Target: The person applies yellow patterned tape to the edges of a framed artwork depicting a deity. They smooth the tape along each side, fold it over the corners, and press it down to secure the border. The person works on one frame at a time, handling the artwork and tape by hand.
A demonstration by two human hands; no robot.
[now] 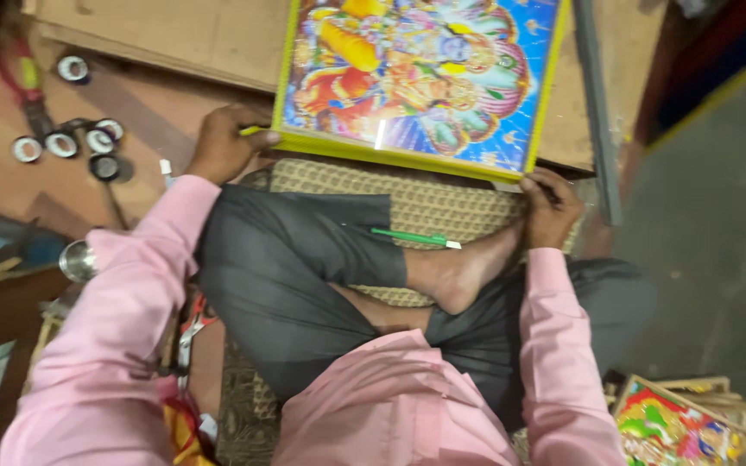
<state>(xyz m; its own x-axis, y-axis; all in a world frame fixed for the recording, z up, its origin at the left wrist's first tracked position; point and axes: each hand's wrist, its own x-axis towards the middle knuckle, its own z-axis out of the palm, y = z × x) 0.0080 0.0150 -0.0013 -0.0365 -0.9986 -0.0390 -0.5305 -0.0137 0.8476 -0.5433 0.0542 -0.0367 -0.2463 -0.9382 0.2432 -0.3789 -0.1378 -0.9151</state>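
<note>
Head view: both hands, left hand [226,142] and right hand [550,207], closed on yellow-framed colourful picture [420,78]; green pen [412,237] on lap, tape rolls [66,142] left

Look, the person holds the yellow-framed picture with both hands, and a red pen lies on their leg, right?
Not quite: the pen is green, not red, as the head view shows. Both the left hand and right hand do hold the yellow-framed picture.
</note>
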